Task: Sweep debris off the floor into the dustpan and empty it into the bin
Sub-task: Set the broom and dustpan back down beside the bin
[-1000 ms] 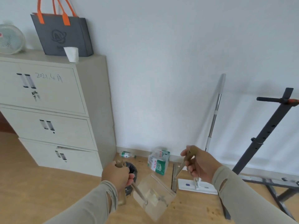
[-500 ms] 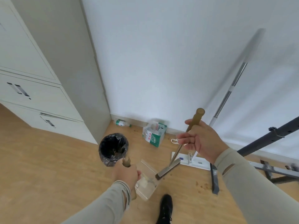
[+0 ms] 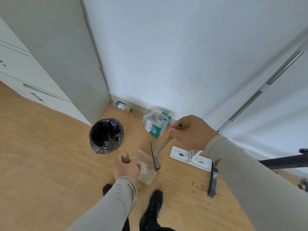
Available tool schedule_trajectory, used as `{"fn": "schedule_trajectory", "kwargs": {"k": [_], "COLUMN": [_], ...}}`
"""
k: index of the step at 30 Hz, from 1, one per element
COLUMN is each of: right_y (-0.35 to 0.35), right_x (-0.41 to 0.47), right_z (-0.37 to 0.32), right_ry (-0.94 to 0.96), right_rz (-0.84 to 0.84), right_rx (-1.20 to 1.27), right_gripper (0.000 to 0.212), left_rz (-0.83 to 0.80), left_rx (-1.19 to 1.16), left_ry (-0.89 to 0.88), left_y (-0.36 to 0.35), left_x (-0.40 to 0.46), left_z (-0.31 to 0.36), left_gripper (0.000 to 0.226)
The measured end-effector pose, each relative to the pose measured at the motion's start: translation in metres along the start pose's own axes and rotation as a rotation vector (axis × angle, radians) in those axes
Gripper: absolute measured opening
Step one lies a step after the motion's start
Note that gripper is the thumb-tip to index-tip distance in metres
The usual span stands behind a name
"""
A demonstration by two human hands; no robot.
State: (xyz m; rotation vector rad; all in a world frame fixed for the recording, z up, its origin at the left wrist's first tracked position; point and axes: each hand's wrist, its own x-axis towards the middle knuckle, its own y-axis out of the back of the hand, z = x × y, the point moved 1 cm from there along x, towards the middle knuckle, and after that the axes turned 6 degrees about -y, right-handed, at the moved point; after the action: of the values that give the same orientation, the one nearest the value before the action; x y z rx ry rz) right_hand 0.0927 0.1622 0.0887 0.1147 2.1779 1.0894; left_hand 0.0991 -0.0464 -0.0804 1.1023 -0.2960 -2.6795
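Observation:
My left hand grips the brown top of the dustpan handle. The clear dustpan hangs just right of that hand, above the wooden floor, with pale debris lying in it. My right hand grips the brown end of the broom handle. Its thin shaft slants down-left to the dark broom head, which stands at the dustpan's right edge. The bin, lined with a black bag, stands on the floor to the upper left of the dustpan, beside the cabinet.
A grey filing cabinet fills the left. Near the wall lie a plastic bottle and a wrapped pack of bottles. A flat white mop leans at the right, next to a black metal stand. My shoes are below.
The view has tilted further down and closer to the floor. The broom head has swung from slanting across the dustpan to standing upright at its right edge; both hands keep their grips.

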Motion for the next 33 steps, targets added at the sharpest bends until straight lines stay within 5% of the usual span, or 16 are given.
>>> {"fn": "schedule_trajectory", "kwargs": {"k": [10, 18, 22, 27, 33], "right_y": [-0.003, -0.008, -0.006, -0.003, -0.018], "right_x": [0.058, 0.076, 0.075, 0.068, 0.06], "right_z": [-0.008, -0.016, -0.022, -0.039, -0.058], "right_ry": [0.051, 0.062, 0.1, 0.184, 0.236], "right_rz": [0.048, 0.029, 0.021, -0.01, -0.024], "right_rx": [-0.039, -0.089, -0.087, -0.072, -0.109], "right_gripper": [0.012, 0.02, 0.026, 0.008, 0.031], "left_rz": [-0.04, -0.37, -0.403, -0.469, -0.511], "left_rx": [0.063, 0.564, 0.774, 0.895, 0.89], "left_ry": [-0.069, -0.345, -0.424, -0.512, -0.544], "left_y": [-0.055, -0.062, -0.046, -0.035, -0.04], "left_x": [0.04, 0.046, 0.058, 0.051, 0.048], "left_z": [0.01, 0.013, 0.024, 0.019, 0.025], "left_gripper": [0.056, 0.057, 0.055, 0.055, 0.052]}}
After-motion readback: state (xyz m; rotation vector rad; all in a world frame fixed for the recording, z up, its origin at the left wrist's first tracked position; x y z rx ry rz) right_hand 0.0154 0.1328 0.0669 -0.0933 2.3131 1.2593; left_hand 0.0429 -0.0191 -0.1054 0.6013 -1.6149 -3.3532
